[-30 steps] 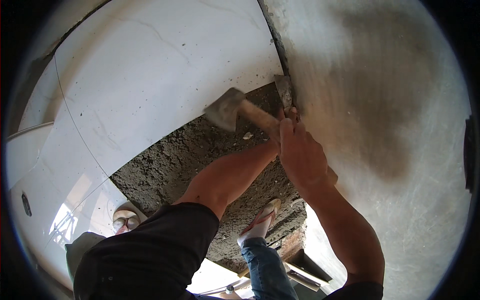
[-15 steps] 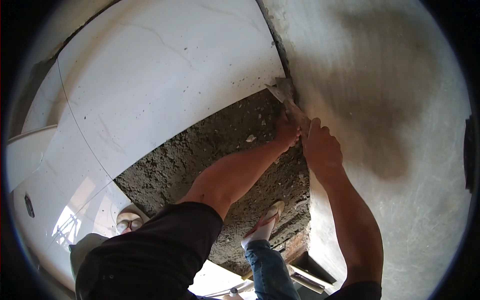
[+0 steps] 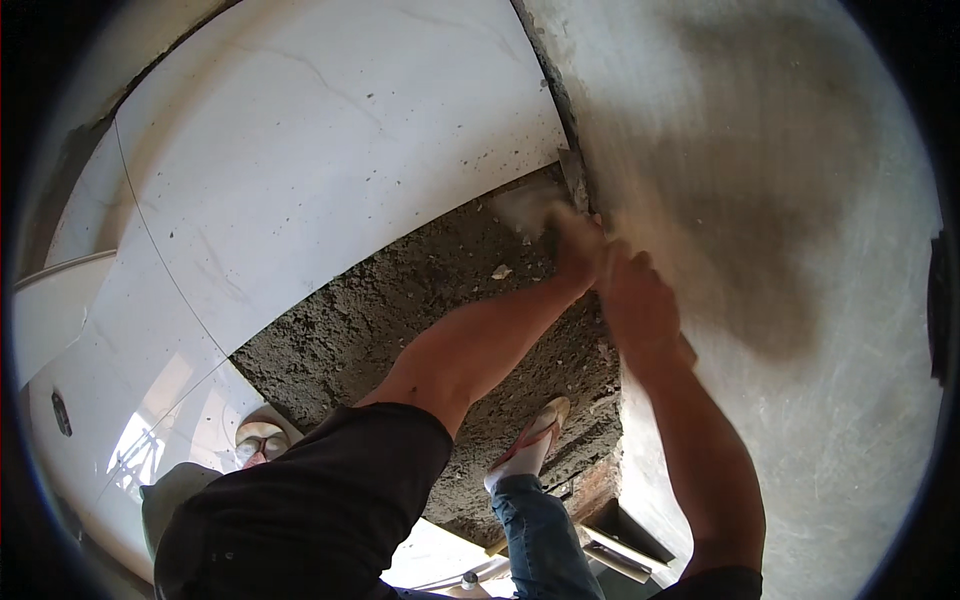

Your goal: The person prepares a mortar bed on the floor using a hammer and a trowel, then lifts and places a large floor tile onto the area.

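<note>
1 head-worn fisheye view; faces down toward the hands [image 3: 640, 305]

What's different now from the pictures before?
The hatchet-like tool in the right hand swung right, toward the flat blade, then back left a little; it's blurry now. Nothing was grabbed or let go. The left hand still holds the blade beside the wall, and the white tile and rough mortar look the same.

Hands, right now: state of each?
Left hand: closed, holding the flat metal tool.
Right hand: closed, holding the wooden-handled striking tool, its head blurred.
</note>
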`<move>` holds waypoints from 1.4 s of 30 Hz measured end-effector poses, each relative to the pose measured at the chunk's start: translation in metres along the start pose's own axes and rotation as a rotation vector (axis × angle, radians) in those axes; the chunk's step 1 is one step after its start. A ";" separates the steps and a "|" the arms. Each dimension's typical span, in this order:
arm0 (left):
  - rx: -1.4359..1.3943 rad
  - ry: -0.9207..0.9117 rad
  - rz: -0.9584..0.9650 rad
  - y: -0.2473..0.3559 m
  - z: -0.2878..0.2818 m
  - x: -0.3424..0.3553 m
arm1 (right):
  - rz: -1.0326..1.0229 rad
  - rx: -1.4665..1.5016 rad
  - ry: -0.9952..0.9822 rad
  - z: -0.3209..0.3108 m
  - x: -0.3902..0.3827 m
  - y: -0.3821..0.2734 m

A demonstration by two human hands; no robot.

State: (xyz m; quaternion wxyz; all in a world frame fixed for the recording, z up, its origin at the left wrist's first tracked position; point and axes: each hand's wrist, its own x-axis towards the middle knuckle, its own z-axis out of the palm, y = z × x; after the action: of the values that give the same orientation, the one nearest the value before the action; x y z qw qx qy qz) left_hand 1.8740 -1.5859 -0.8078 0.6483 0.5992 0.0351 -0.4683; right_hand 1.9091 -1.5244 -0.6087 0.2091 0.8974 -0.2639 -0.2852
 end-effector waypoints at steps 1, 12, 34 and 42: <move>-0.044 -0.212 -0.203 0.018 -0.008 -0.018 | 0.038 -0.001 -0.019 0.001 -0.006 0.013; -0.130 -0.219 -0.094 0.052 -0.036 -0.018 | 0.103 -0.121 -0.140 -0.002 0.009 0.034; 0.242 -0.605 -0.277 0.193 -0.414 -0.158 | -0.694 1.376 -0.511 -0.065 -0.048 -0.183; -0.057 -0.220 -0.246 0.168 -0.462 -0.182 | 0.188 0.755 0.345 0.064 0.184 -0.091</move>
State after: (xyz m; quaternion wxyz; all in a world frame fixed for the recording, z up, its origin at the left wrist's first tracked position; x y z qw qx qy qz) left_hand 2.1195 -1.1354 -0.7016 0.6026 0.5169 0.0502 -0.6059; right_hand 2.0295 -1.5772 -0.7784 -0.0680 0.9177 -0.3915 0.0060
